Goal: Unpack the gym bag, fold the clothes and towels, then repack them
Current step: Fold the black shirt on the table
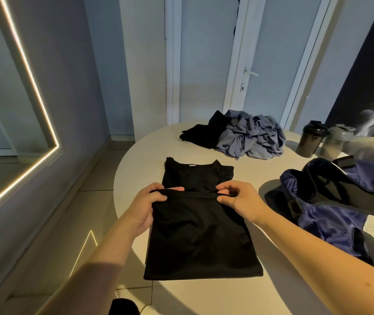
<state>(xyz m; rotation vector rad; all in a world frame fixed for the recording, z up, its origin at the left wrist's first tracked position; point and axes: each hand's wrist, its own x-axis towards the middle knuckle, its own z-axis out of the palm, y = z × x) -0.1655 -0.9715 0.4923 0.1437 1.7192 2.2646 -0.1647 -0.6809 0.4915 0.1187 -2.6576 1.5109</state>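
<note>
A black T-shirt (199, 237) lies on the round white table (272, 287), its sides folded in and its collar pointing away from me. The near half is lifted and doubled over toward the collar. My left hand (152, 201) pinches the left corner of that folded edge. At the right corner, my right hand (238, 198) pinches the same edge. An open navy gym bag (331, 214) sits to the right of the shirt.
A crumpled grey-blue cloth (252, 137) and a black garment (204, 131) are heaped at the table's far side. Two shaker bottles (311, 138) stand at the back right. A white door with a handle (250, 72) is behind, and a lit mirror on the left wall.
</note>
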